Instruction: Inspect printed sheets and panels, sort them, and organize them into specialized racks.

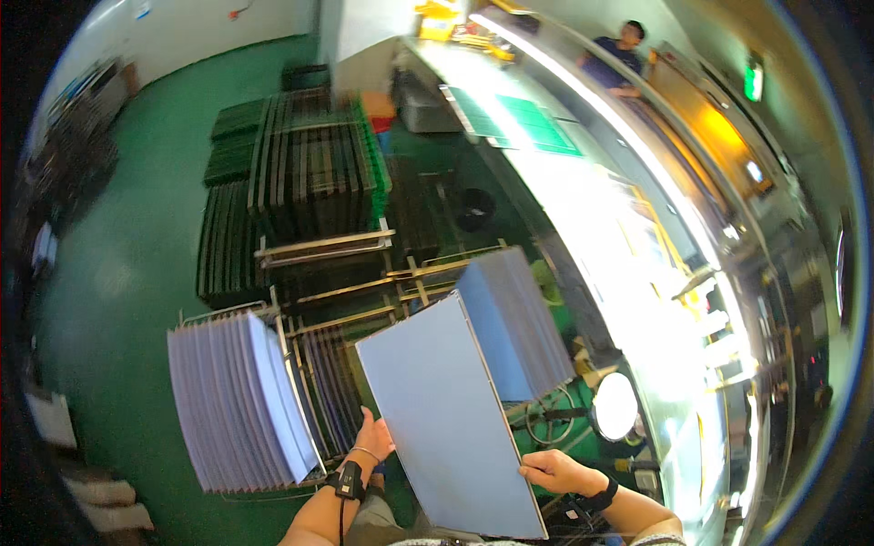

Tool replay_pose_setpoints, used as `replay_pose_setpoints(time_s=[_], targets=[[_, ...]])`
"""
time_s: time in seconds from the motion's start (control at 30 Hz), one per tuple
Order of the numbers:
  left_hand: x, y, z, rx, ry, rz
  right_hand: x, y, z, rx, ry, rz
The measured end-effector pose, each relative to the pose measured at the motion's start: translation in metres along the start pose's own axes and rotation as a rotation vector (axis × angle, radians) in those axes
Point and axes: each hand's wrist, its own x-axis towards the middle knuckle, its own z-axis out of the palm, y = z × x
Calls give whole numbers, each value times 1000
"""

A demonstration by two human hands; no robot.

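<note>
A large flat light-blue panel with thin edges is tilted in front of my body. My left hand is at its left edge, thumb pointing up and fingers partly hidden behind the panel. On the opposite edge my right hand grips with bent fingers and thumb. To the left, a rack bears a row of upright light panels. Another stack of similar blue-grey panels stands just beyond the held one, to the right.
Racks of dark panels stand farther ahead on the green floor. A brightly lit bench runs along the right, with green sheets on it. A round white lamp or disc is near my right hand. Another person stands behind the bench.
</note>
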Motion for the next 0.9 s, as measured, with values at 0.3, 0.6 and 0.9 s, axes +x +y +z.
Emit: replay_pose_setpoints(time_s=[0.3,0.6,0.9], targets=[[-5,-35,191,83,-185,174,-152,99,-12,21,984,351],[39,-144,355,232,-453,86,-259,210,-44,560,1564,232],[118,-275,452,824,-272,-147,-360,340,-213,-17,1515,417]])
